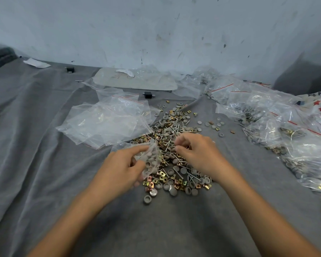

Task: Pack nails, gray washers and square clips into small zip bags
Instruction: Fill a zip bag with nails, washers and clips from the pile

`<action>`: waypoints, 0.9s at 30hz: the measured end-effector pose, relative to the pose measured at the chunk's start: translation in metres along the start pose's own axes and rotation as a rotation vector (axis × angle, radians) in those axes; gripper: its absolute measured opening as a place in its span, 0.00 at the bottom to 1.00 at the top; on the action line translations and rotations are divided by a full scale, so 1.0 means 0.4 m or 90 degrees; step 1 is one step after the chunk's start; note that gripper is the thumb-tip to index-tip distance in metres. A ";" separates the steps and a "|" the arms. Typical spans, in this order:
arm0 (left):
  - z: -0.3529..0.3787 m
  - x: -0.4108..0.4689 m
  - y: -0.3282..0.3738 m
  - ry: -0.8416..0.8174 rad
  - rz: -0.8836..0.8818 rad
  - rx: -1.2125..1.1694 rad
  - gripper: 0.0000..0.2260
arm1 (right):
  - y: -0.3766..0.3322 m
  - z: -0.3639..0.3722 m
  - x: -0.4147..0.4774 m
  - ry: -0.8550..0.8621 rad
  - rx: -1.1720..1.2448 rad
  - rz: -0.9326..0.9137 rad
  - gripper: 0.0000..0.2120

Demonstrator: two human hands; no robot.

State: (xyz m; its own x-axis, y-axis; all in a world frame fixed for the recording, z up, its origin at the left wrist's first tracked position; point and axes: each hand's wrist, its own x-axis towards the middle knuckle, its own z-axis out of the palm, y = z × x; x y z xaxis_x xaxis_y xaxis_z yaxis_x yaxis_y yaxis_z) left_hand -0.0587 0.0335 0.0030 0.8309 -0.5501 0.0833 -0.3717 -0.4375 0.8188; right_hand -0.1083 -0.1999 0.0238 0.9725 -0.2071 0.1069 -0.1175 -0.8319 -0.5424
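A loose pile of nails, gray washers and brass-coloured square clips [174, 145] lies on the gray cloth in the middle. My left hand [122, 167] grips a small clear zip bag [151, 158] that holds several gray washers, with its mouth turned toward the pile. My right hand [195, 153] hovers over the pile just right of the bag, fingers curled and pinching small pieces; what it holds is too blurred to name. Gray washers [171, 191] and square clips [149, 183] lie scattered at the near edge of the pile.
A heap of empty clear zip bags [107, 121] lies left of the pile. Filled bags [278, 130] spread along the right side. A gray flat board [135, 80] and two small black blocks [148, 94] sit near the wall. The gray cloth [35, 145] covers the whole surface.
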 end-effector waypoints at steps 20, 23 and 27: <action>0.002 0.004 -0.008 0.021 -0.007 -0.062 0.20 | -0.007 0.079 -0.053 0.167 0.111 -0.041 0.02; 0.004 0.005 -0.006 0.014 -0.011 -0.063 0.20 | -0.054 0.079 -0.087 0.152 0.256 -0.075 0.03; 0.005 0.004 -0.004 0.018 -0.006 -0.068 0.21 | -0.094 0.092 -0.100 0.099 0.254 -0.137 0.04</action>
State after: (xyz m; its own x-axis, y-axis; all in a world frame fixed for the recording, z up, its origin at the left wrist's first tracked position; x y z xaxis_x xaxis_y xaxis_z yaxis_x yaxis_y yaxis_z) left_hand -0.0577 0.0321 0.0007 0.8459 -0.5256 0.0906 -0.3195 -0.3633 0.8752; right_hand -0.1354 -0.1415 0.0092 0.9207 -0.1520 0.3594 0.1994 -0.6084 -0.7682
